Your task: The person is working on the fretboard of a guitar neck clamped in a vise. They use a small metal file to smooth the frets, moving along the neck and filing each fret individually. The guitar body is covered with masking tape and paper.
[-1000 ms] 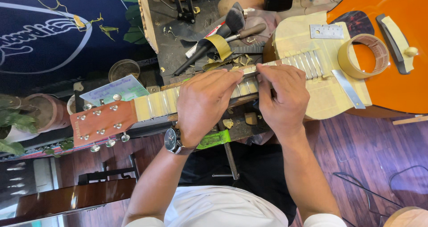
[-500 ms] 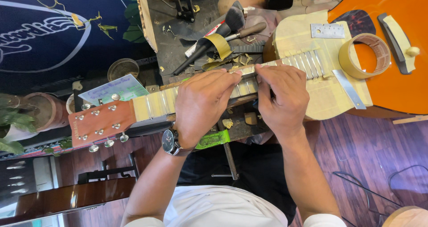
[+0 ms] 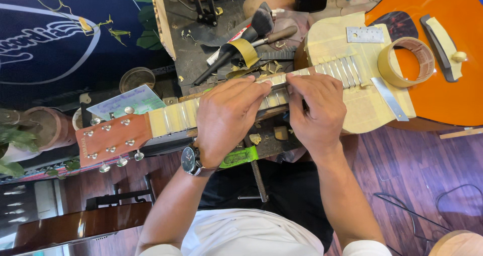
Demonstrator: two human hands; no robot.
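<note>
Across the cluttered workbench [image 3: 201,60] an acoustic guitar lies flat, its headstock [image 3: 113,139] toward the left edge and its orange body [image 3: 443,85] toward the right. Both hands press down on the middle of the neck [image 3: 173,117], which is masked with pale tape between the metal frets. The left hand [image 3: 226,117], a watch at its wrist, is curled over the fingerboard with fingertips touching the far edge; the right hand [image 3: 317,110] sits just beside it, fingers bent onto the same spot. Whether either pinches a small tool or a strip of tape is hidden beneath the fingers, so I cannot tell.

By the look of it, the step in hand is fretwork on a taped-off fingerboard, somewhere mid-neck. A next move would call for steady downward pressure and care to stay on the fret without scuffing the wood. On the body rest a roll of masking tape [image 3: 406,61] and a small steel ruler [image 3: 365,34].
</note>
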